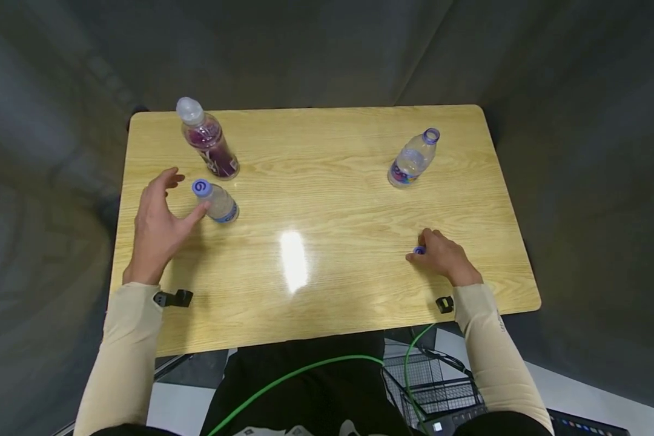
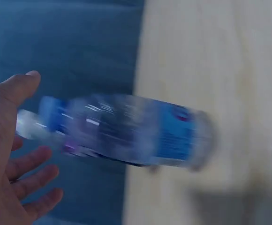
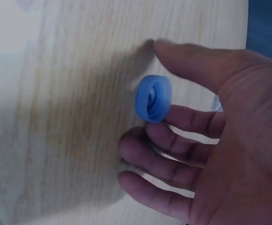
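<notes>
My left hand (image 1: pixel 160 227) stands with thumb and fingers spread beside a small clear bottle (image 1: pixel 221 204) that has a blue cap and a blue label. In the head view the thumb tip overlaps this bottle's side; the left wrist view is blurred and shows the palm and fingers apart from it. Over on the right, my right hand (image 1: pixel 441 255) is low over the table, around a loose blue bottle cap (image 3: pixel 153 99). Its inner side shows in the right wrist view. The cap lies right at the fingers, while the thumb is apart from it.
An uncapped clear bottle (image 1: pixel 414 158) stands at the back right of the wooden table (image 1: pixel 316 181). Behind the small capped bottle is a taller bottle of dark purple drink (image 1: pixel 211 145) with a whitish cap. A green cable (image 1: pixel 305 368) runs below the front edge.
</notes>
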Demonstrator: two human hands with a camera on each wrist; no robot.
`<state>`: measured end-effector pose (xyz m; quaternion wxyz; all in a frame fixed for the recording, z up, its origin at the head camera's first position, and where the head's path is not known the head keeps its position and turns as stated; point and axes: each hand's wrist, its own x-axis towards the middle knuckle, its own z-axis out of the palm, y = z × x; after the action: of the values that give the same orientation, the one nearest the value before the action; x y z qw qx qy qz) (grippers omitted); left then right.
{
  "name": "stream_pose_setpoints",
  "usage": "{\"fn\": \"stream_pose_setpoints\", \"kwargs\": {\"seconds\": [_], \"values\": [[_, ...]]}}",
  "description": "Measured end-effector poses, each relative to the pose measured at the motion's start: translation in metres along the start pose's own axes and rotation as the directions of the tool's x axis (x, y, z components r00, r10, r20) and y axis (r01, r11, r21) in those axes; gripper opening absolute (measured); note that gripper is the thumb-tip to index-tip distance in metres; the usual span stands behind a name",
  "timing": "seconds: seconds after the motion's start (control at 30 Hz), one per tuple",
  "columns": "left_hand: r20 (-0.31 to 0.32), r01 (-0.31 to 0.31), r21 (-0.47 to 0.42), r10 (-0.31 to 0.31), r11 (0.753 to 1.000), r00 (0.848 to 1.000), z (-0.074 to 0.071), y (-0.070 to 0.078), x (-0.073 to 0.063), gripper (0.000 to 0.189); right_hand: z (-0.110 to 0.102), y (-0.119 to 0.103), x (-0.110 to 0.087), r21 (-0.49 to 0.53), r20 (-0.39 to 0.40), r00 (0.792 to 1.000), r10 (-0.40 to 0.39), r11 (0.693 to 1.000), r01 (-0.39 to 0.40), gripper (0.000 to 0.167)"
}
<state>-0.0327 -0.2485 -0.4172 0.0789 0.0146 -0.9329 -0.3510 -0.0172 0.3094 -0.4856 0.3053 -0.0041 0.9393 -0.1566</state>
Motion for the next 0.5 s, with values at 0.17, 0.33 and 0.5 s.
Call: {"fn": "stream_pose_setpoints", "kwargs": {"seconds": [0.17,0.33,0.5], "values": [[-0.040,-0.214,0.032,0.216,0.976,0.976,-0.011,0.048,0.002,0.081,0.002,0.007,-0.003,0.006,-0.003,1.000,0.012,1.000,-0.012,0.044],[0.037,-0.456,0.001,0.456,0.890,0.889,0.016,0.095,0.023,0.075,0.004,0.016,-0.008,0.038,-0.011,1.000,0.007,0.999,-0.007,0.044],[0.153,-0.517,-0.015,0.513,0.856,0.845,0.056,0.121,0.045,0.074,0.004,0.017,-0.010,0.053,-0.044,0.998,-0.035,0.998,0.037,0.042]]}}
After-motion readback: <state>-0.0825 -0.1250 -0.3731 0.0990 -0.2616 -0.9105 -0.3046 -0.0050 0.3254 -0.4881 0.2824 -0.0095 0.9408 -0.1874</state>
